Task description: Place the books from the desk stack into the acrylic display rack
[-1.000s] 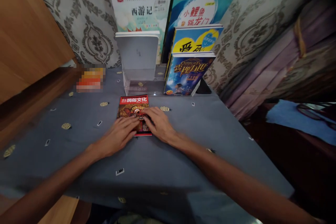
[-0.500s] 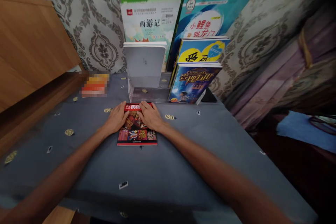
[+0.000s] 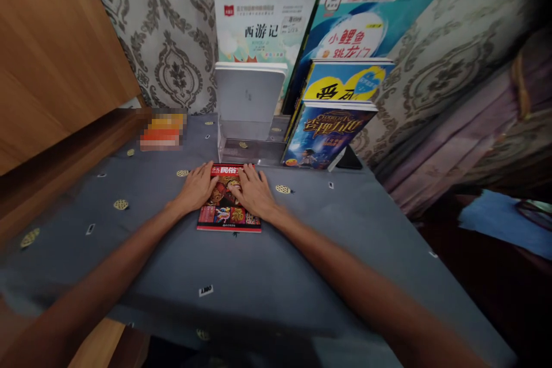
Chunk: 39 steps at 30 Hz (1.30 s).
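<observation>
A small red book [image 3: 229, 217] with a colourful patterned cover lies flat on the table, its title edge pointing away from me. My left hand [image 3: 197, 186] rests on the book's left edge, fingers stretched forward. On the right part of the cover lies my right hand [image 3: 255, 192], palm down with its fingers spread; it hides some of the title and picture. Just beyond the book stands a clear acrylic book stand [image 3: 248, 152], with a grey-covered book [image 3: 250, 95] in its front left slot and a blue book [image 3: 325, 135] in its front right one.
Behind these rise a white-green book [image 3: 263, 29], a teal book [image 3: 379, 6] and a yellow-blue book [image 3: 349, 83]. A dark flat object [image 3: 350, 158] lies right of the stand. At the left are a blurred orange-yellow item [image 3: 163, 131] and a wooden cabinet [image 3: 60, 52].
The whole view has shifted slightly, so things appear a little farther right and higher. My right hand's fingers are a bit more spread on the cover; the book stays flat.
</observation>
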Available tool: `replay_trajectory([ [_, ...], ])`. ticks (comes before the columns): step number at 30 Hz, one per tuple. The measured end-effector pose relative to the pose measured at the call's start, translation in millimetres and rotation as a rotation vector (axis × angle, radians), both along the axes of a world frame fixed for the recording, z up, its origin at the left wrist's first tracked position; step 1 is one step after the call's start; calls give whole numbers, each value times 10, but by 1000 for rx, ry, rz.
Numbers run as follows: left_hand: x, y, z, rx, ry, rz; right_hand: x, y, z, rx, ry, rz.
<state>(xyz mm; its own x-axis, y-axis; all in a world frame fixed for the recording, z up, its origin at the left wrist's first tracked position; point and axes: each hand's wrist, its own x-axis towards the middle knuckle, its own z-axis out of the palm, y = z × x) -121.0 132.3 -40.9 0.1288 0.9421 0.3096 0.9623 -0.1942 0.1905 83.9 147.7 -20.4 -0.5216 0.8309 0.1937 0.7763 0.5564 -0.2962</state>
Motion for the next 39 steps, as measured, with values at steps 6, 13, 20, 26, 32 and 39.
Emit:
replay_trajectory([
  [6, 35, -23, 10, 1, 4, 12, 155, -432, -1, 7, -22, 21],
  [13, 79, -85, 64, 31, -13, 52, 207, -572, 20, -27, -8, 33],
  [20, 78, -56, 68, 47, -424, 33, 231, -573, -4, 12, 43, 45],
  [26, 147, -26, 108, -116, -1315, 214, 242, -608, 79, -29, 66, 22],
  [32, 347, -188, 265, -284, -1743, 275, 249, -575, 33, -51, 168, -27],
  [39, 561, -265, 414, -216, -1845, 214, 213, -302, -228, -96, 681, -257],
])
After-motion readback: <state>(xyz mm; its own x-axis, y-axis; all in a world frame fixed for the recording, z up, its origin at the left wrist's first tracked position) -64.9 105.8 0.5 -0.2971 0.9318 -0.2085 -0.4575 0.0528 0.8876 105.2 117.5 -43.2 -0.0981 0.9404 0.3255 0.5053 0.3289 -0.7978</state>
